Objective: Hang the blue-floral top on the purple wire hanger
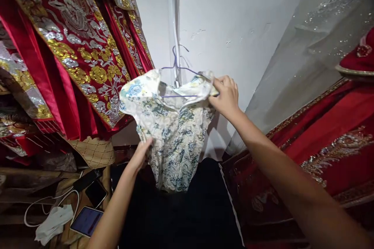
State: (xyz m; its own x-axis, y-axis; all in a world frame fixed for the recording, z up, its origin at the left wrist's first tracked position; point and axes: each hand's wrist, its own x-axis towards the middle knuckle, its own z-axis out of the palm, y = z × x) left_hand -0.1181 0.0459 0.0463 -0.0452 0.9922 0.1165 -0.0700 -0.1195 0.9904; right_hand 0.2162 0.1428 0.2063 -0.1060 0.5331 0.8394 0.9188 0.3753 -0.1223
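Note:
A cream sleeveless blouse [175, 136] with a blue, green and yellow floral print hangs in front of me on a thin purple hanger [187, 69]. The hanger's hook is up at a white pole [176, 27] by the wall. My right hand [226, 95] is closed on the blouse's right shoulder, at the end of the hanger. Lower on the left side, my left hand [143, 153] holds the blouse's edge, its thumb showing and its other fingers hidden by the cloth.
Red garments [87, 50] with gold and silver embroidery hang on the left. More red beaded clothing [336, 144] and a sheer sparkling fabric [327, 19] are on the right. At lower left lie a phone [96, 193], a lit tablet-like screen [86, 221], white cables and white tissue [55, 221].

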